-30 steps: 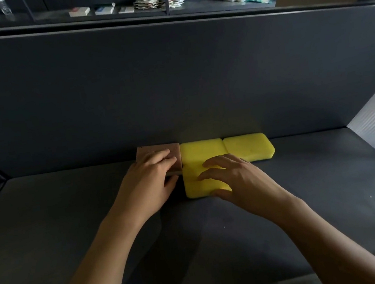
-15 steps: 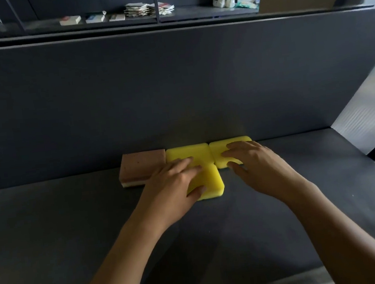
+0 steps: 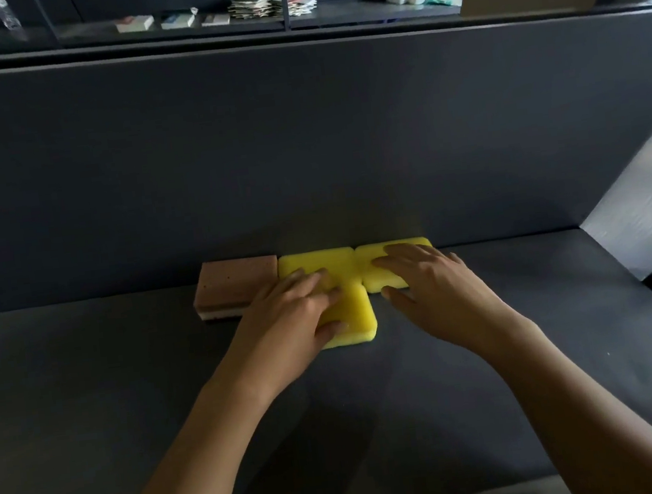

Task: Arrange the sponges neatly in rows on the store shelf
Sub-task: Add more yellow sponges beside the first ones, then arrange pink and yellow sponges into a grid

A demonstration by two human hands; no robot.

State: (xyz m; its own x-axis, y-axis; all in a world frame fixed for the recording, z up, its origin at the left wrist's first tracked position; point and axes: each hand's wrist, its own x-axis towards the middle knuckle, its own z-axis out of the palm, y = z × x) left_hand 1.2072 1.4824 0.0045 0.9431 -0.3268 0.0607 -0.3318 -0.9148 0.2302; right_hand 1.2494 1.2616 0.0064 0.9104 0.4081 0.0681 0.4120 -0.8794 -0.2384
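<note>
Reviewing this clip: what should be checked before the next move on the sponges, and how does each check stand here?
1. Back row closed up: brown sponge, middle sponge and right sponge sit side by side with no visible gaps. Ok.
2. Back row against the back wall. Ok.
3. Front sponge squared with the row: its left edge is hidden under the left hand. Cannot tell.
4. Left hand flat on the front and middle sponges, not gripping. Ok.
5. Right hand flat on the right sponge. Ok.
6. Second row filled: only the front sponge is there. Not ok.
</note>
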